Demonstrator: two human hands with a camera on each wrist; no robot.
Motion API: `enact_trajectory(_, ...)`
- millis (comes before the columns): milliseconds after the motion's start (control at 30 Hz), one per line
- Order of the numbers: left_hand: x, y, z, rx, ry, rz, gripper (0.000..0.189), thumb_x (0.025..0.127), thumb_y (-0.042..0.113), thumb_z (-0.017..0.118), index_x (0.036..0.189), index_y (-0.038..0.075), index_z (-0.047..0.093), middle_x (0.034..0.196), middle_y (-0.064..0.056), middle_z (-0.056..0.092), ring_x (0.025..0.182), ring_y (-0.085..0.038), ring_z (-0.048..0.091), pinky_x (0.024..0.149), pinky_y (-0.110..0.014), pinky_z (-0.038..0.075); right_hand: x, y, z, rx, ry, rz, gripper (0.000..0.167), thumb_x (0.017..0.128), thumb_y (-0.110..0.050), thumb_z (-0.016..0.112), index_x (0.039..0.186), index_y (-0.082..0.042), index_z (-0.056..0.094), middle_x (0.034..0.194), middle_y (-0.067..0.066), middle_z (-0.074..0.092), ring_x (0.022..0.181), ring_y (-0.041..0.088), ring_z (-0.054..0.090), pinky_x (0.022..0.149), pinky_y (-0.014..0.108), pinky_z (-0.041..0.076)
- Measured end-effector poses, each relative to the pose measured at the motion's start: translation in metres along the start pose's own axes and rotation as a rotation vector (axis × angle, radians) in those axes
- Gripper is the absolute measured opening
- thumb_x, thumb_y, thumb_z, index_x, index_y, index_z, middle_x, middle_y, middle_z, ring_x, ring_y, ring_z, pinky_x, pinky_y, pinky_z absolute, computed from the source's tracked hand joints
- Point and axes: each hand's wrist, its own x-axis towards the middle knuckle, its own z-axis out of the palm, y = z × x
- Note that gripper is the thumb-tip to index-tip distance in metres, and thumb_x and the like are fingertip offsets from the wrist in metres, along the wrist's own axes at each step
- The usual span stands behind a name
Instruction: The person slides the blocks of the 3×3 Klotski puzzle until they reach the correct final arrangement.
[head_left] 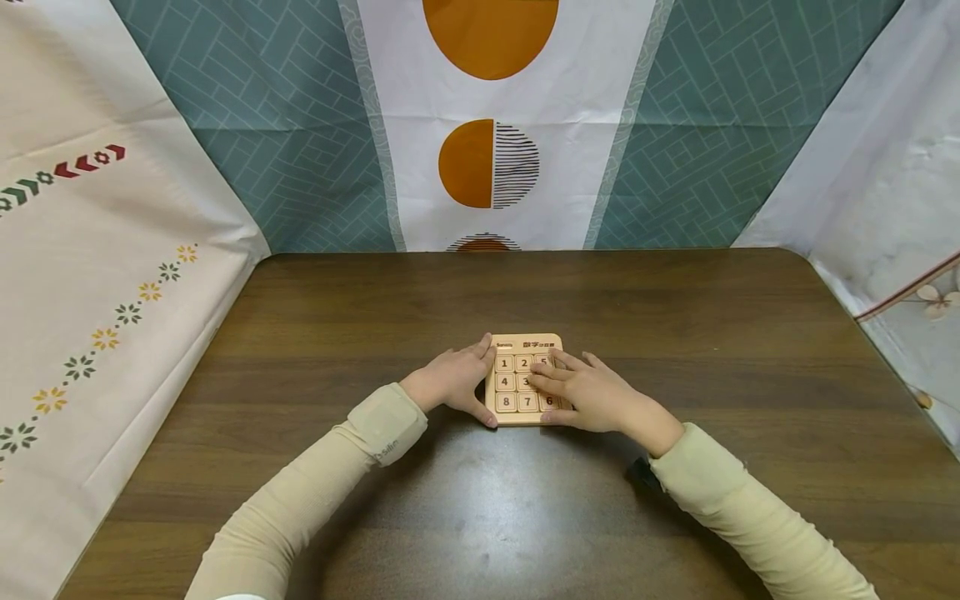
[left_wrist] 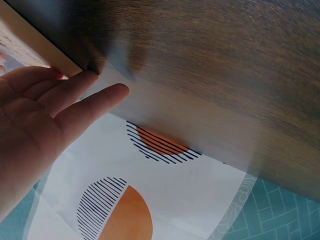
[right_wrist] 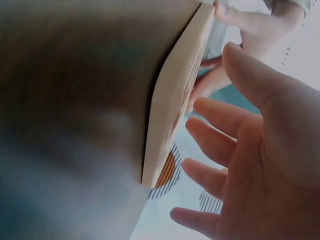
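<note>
A square light-wood number slide puzzle (head_left: 514,338) lies on the table in the head view, its digit tiles in rows. Along its left side rests my left hand (head_left: 452,379), thumb at the near left corner and fingers by the far left. In the left wrist view, straight fingers (left_wrist: 75,90) touch the side of the puzzle (left_wrist: 42,42). Over the right-hand tiles is my right hand (head_left: 592,396), its fingers spread and hiding part of several tiles. From the right wrist view, its loosely bent fingers (right_wrist: 215,137) stand close over the face of the puzzle (right_wrist: 172,90).
The dark wooden table (head_left: 375,300) extends round the puzzle on all sides. Behind it hangs a patterned cloth (head_left: 300,167) in green and white with orange circles. Pale printed cloth (head_left: 90,250) drapes at the left, and another light cloth (head_left: 900,167) hangs at the right.
</note>
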Motion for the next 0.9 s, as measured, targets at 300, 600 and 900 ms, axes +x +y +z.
enact_trajectory(300,0.0,0.0,-0.001,0.012,-0.004,0.003,0.119,0.063,0.068,0.066,0.143,-0.005,0.016,0.149,-0.022,0.004,0.136,-0.027,0.017,0.101,-0.05,0.028,-0.005,-0.001,0.001,-0.009,-0.008,-0.024,0.06,0.085,-0.048,0.056,0.135,-0.015,0.047,0.139,0.005,0.042,0.133,0.032,0.025,0.097,0.063,0.022)
enact_trajectory(600,0.001,0.0,-0.001,-0.001,-0.007,-0.004,0.119,0.063,0.067,0.067,0.143,-0.004,0.015,0.149,-0.021,0.002,0.136,-0.026,0.015,0.101,-0.051,0.026,-0.013,0.008,-0.001,0.007,-0.016,-0.013,0.058,0.086,-0.045,0.056,0.135,-0.015,0.047,0.14,0.005,0.041,0.132,0.033,0.025,0.096,0.064,0.022)
enact_trajectory(900,0.001,0.0,0.0,0.008,-0.005,-0.005,0.12,0.062,0.067,0.067,0.143,-0.004,0.015,0.149,-0.021,0.003,0.136,-0.026,0.015,0.101,-0.051,0.027,-0.02,0.011,-0.005,0.018,-0.016,-0.002,0.056,0.086,-0.042,0.058,0.133,-0.013,0.049,0.138,0.007,0.043,0.132,0.035,0.026,0.095,0.063,0.023)
